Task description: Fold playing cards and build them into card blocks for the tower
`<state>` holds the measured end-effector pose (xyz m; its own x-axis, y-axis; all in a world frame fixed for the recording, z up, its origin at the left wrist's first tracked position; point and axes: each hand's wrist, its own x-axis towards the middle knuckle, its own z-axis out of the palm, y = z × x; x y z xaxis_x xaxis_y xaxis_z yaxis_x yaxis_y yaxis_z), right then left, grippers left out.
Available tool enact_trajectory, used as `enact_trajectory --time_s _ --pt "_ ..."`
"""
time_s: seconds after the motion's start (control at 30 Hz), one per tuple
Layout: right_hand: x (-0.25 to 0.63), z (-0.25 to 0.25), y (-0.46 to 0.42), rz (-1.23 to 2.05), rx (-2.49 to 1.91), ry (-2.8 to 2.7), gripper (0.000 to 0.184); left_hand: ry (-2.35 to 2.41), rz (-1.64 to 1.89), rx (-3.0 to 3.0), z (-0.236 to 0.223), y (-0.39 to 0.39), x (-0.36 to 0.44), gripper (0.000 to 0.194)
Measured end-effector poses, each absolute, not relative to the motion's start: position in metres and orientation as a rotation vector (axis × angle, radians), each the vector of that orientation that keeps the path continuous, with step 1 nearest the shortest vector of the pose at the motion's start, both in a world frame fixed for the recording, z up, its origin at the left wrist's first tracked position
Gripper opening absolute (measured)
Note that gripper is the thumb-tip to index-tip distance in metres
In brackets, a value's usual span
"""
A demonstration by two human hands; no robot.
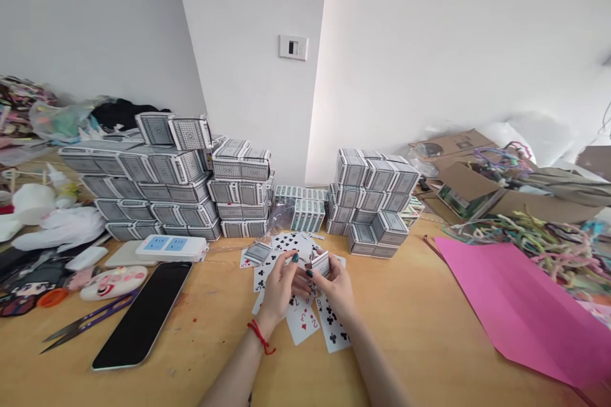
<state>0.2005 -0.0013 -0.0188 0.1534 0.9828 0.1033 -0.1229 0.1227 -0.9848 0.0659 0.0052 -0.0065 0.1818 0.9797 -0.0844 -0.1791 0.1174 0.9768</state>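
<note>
Over the middle of the wooden table, my right hand (337, 283) is closed on a folded playing card (321, 263) with a grey patterned back. My left hand (279, 283), with a red string bracelet at the wrist, is right beside it. Its thumb and fingers are bent together, and what lies between them is mostly hidden. Loose playing cards (302, 323), face up, are spread under and around both hands. Just beyond the left hand, a small folded card piece (258, 252) rests on the spread cards.
Stacked blocks of folded cards stand behind on the left (176, 165), centre left (241, 191) and right (372, 197). Green-edged card packs (308, 213) sit between them. A phone (143, 318), thread snips (86, 321) and power strip (172, 247) lie left; pink paper (520, 305) lies right.
</note>
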Motion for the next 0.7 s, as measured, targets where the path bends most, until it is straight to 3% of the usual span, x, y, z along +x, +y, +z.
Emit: enact_trajectory --time_s 0.13,0.3,0.5,0.7 --pt "0.198 -0.021 -0.001 1.1 -1.063 -1.09 0.056 0.84 0.891 0.878 -0.002 0.007 0.068 0.045" --pt "0.199 -0.025 -0.001 1.082 -1.024 -1.118 0.059 0.722 0.775 0.715 0.0 0.008 0.061 0.031" --pt "0.201 -0.032 0.0 1.095 -1.008 -1.168 0.058 0.633 0.712 0.712 -0.003 0.011 0.052 0.024" --pt "0.201 -0.037 0.003 1.015 -1.11 -1.125 0.068 0.563 0.778 0.736 0.003 0.011 0.051 0.025"
